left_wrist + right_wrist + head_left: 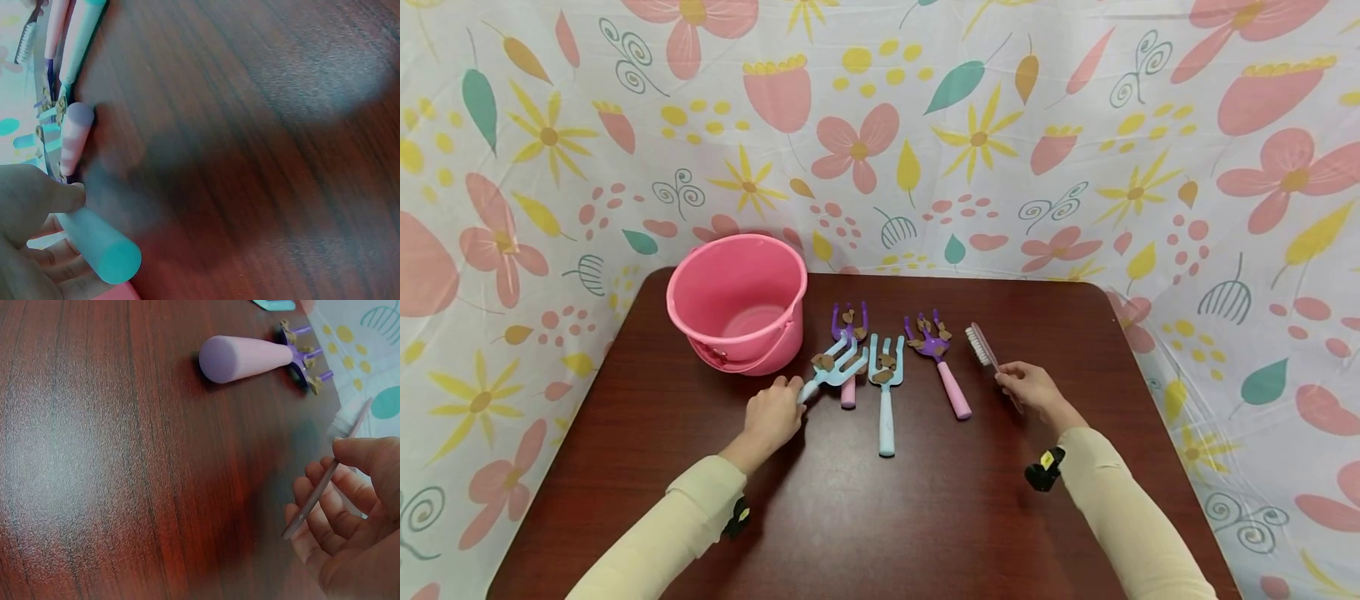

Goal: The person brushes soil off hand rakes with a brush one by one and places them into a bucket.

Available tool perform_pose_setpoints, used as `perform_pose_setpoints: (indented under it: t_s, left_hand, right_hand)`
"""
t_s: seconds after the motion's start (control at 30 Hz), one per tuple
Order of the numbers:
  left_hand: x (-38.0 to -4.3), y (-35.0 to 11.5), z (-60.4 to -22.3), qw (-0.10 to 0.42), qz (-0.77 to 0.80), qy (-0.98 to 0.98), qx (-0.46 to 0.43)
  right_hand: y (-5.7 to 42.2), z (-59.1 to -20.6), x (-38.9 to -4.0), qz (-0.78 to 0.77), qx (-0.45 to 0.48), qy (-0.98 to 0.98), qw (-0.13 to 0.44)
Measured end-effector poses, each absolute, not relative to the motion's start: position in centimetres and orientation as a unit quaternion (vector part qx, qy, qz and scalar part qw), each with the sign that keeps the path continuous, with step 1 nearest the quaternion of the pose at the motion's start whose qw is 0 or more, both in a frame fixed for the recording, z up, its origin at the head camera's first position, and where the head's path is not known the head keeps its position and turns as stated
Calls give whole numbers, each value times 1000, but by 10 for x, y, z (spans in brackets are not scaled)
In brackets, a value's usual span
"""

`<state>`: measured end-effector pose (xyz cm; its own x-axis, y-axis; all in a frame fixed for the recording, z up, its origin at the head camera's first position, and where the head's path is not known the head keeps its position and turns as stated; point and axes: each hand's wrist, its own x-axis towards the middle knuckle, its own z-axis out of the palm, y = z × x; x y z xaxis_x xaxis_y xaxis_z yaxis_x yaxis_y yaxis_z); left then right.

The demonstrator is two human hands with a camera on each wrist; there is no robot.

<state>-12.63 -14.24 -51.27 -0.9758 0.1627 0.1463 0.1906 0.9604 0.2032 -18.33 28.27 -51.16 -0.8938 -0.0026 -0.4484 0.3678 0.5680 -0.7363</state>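
Note:
My left hand (775, 410) grips the handle of a light blue hand fork (831, 367) whose tines carry brown clumps. In the left wrist view the thumb lies along its rounded handle (100, 244). The held fork overlaps a purple fork with a pink handle (848, 393) in the head view. Beside it lies a second light blue fork (887, 417), brown bits on its tines. My right hand (1033, 390) pinches a brush (981, 346) with white bristles and a thin pinkish handle (312, 499). Left of the brush lies another purple fork with a pink handle (953, 390), also dotted with brown clumps.
A pink bucket (737, 350) stands at the back left of the dark brown table (925, 525), its handle hanging down in front. Behind the table hangs a white cloth (925, 200) printed with flowers. The left hand is just in front of the bucket.

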Motion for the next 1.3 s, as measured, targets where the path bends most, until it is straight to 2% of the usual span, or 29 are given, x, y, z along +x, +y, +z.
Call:
perform_pose_setpoints:
  t_s: [0.13,0.57,1.0,1.3]
  left_hand:
    - [-127,-139,-509,78,-105,-986,-103]
    - [-131,-127,-500,76,-98,-984,-130]
    - [-132,-112,-495,55,-85,-984,-145]
    - [-134,-102,-497,83,-72,-980,-165]
  right_hand:
    - [277,-509,-184,-437,98,872,199]
    - [243,-492,-184,-409,35,898,161]
    - [209,-475,-181,-376,-43,917,129]
    - [195,-472,-176,-368,-83,921,101]
